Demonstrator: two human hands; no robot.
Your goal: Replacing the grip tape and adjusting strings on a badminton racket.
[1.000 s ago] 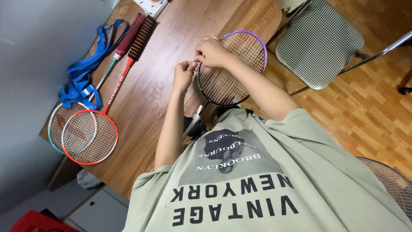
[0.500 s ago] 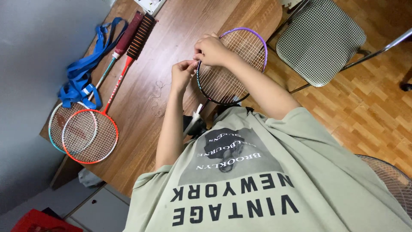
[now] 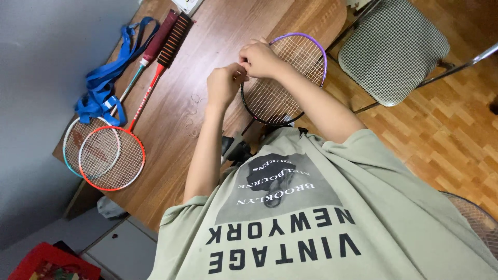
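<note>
Head view. Both hands meet at the near-left rim of a purple-and-black badminton racket [image 3: 282,83], whose strung head lies over the wooden counter [image 3: 218,31] in front of the person's chest. The left hand [image 3: 224,85] is curled, fingertips pinched narrow at the frame; the right hand [image 3: 260,58] is closed likewise just beside it, the two touching. What the fingertips pinch is too small to tell. Well apart, at the counter's left, lie an orange racket [image 3: 111,158] overlapping a teal racket [image 3: 72,142], beside a blue strap [image 3: 101,85]. A checked chair [image 3: 391,49] stands to the right.
</note>
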